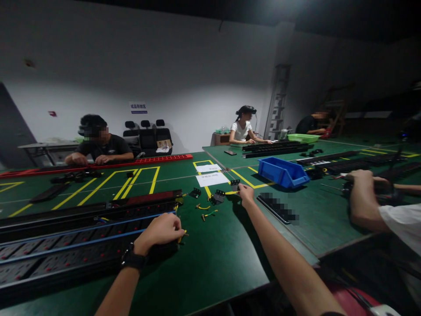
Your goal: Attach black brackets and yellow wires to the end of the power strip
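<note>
My left hand, with a black watch on the wrist, is over the near end of a black socket strip. Its thumb and finger are pinched on a short yellow wire at that end. To the right, my right hand reaches across the green table, its fingers closed on the edge of a small black bracket with holes. Other black brackets lie just left of it. Two short yellow-green wires with metal ends rest on the table between my hands.
Paper labels lie beyond the brackets. A blue bin and a long dark part are at right. A co-worker's arm works at far right; other people sit across the table. A red strip runs behind.
</note>
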`<state>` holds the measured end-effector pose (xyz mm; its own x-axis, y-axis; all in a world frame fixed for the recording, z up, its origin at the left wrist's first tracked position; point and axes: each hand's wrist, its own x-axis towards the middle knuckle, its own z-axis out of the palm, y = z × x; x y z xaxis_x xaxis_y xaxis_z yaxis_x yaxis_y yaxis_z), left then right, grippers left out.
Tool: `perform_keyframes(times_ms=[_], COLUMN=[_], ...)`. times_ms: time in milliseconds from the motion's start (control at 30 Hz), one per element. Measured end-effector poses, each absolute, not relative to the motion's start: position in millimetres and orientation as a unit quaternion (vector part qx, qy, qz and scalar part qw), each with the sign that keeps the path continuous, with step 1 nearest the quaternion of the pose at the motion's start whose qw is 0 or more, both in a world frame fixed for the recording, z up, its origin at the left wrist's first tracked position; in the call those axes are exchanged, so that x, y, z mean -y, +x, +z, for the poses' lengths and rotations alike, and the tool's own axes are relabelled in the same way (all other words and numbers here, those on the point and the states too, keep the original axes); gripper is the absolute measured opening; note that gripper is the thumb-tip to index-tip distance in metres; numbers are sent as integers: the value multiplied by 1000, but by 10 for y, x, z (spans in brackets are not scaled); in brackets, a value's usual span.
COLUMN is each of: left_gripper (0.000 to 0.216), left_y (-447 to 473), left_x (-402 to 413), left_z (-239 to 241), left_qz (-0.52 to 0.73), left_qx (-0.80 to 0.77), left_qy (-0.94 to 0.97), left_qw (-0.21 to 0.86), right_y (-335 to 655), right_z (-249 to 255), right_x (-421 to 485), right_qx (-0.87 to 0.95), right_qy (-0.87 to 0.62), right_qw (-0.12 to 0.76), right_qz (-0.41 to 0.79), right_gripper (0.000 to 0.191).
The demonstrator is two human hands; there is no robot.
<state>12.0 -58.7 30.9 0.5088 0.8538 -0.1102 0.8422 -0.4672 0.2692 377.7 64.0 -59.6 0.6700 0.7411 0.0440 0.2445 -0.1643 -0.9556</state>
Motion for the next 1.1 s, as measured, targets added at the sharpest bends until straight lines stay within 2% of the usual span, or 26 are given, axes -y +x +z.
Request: perform_keyframes(times_ms=[233,433,800,967,1100], left_gripper=[32,32,31,31,32], left_y=[114,110,105,108,112], left_x=[584,578,572,581,584], left_z=[309,290,264,274,282], left_qz=[16,23,28,26,26], left_qx=[-497,-493,-492,-495,-495], left_qy=[856,858,857,856,856], left_qw=[145,144,150,146,144], right_y=[3766,3796,3742,3701,3588], right_z=[-598,-664,-586,-542,-436], right_x=[-612,-600,-469,-408,-364], right_qx=[380,444,516,533,551], right_qy=[-731,-742,-818,-816,-799], right_qw=[514,462,237,213,237], right_qz=[239,197,95,71,42], right_gripper=[39,36,37,34,36])
